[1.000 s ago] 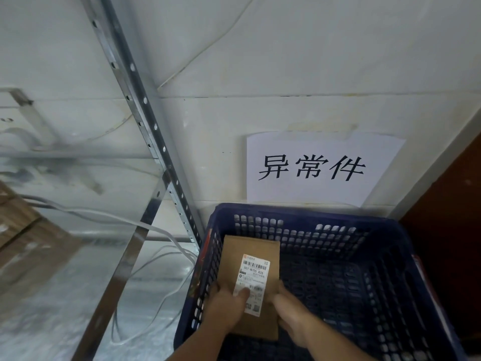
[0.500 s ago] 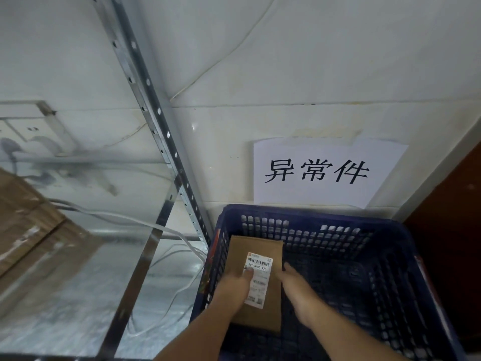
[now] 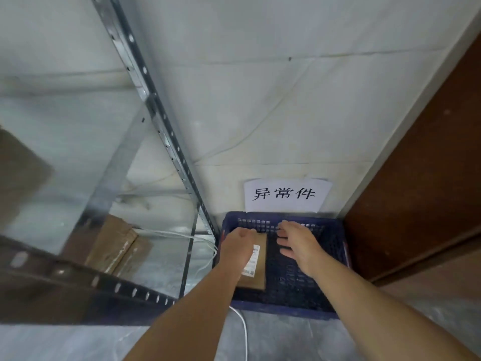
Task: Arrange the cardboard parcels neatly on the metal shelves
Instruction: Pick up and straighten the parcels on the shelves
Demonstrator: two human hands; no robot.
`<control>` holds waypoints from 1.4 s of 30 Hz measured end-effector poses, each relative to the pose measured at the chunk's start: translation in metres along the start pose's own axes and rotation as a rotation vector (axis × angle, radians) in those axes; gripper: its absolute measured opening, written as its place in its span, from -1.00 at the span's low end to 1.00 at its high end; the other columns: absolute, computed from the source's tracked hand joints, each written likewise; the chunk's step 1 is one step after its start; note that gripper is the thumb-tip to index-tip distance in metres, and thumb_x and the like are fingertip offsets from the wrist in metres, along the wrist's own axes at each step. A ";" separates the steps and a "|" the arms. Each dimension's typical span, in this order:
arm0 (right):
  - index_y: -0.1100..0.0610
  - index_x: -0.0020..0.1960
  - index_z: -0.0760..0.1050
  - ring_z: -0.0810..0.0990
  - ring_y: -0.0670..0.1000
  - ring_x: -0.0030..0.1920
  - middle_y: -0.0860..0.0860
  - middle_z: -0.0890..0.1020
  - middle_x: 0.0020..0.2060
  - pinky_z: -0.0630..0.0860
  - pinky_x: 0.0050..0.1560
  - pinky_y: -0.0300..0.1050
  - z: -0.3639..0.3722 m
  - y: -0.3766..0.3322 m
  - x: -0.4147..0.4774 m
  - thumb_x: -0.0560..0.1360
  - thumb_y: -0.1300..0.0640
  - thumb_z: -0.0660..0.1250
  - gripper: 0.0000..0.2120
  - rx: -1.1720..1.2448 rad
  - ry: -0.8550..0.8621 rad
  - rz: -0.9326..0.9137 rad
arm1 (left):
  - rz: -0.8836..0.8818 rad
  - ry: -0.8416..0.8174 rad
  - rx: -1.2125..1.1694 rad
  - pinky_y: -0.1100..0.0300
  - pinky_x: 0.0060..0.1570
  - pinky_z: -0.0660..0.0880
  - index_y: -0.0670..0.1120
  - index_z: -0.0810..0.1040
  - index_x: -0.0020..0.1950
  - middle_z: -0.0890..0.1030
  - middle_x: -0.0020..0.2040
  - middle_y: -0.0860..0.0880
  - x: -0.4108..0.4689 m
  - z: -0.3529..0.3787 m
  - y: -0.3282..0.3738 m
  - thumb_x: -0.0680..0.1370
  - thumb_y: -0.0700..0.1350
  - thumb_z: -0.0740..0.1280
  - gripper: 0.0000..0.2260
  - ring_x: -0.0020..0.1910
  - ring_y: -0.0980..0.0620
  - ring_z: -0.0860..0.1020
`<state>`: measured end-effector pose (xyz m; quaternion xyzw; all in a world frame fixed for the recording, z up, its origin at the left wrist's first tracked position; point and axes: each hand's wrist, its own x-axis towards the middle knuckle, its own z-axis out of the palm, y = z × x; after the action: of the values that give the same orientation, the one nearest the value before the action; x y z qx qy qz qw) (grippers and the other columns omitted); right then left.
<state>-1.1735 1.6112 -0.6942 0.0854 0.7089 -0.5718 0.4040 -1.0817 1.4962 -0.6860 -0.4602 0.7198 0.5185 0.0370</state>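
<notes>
A small flat cardboard parcel [image 3: 261, 272] with a white label stands on end against the left wall inside a blue plastic crate [image 3: 286, 307]. My left hand [image 3: 237, 248] grips its upper part, the thumb over the top edge. My right hand [image 3: 296, 243] is off the parcel, fingers spread and relaxed above the crate's middle, holding nothing. The metal shelf unit [image 3: 156, 113] stands directly left of the crate. A larger cardboard parcel [image 3: 114, 246] lies on its lower shelf.
A white paper sign [image 3: 285, 194] with black characters hangs on the wall behind the crate. A brown door [image 3: 416, 178] closes the right side. White cables [image 3: 243, 332] trail from the shelf over the floor. A blurred brown box [image 3: 18, 173] sits far left.
My right hand has let go of the parcel and opened above the crate. The left hand keeps its hold. The view has pulled up and back, showing more of the shelf.
</notes>
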 end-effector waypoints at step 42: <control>0.20 -0.28 0.48 0.48 0.04 -0.40 0.13 0.55 -0.38 0.48 -0.37 -0.18 0.488 -0.034 -0.418 0.57 0.34 0.24 -0.74 -0.638 -0.809 -0.225 | -0.191 0.722 -0.757 0.23 -0.32 0.36 -0.13 0.56 -0.10 0.57 -0.27 -0.05 -0.355 -0.517 -0.203 0.62 -0.21 0.29 -0.88 -0.35 0.04 0.48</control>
<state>-0.6859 1.3133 -0.3983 -0.3460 0.6397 -0.3547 0.5876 -0.5166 1.3064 -0.4047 -0.6540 0.4043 0.5447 -0.3348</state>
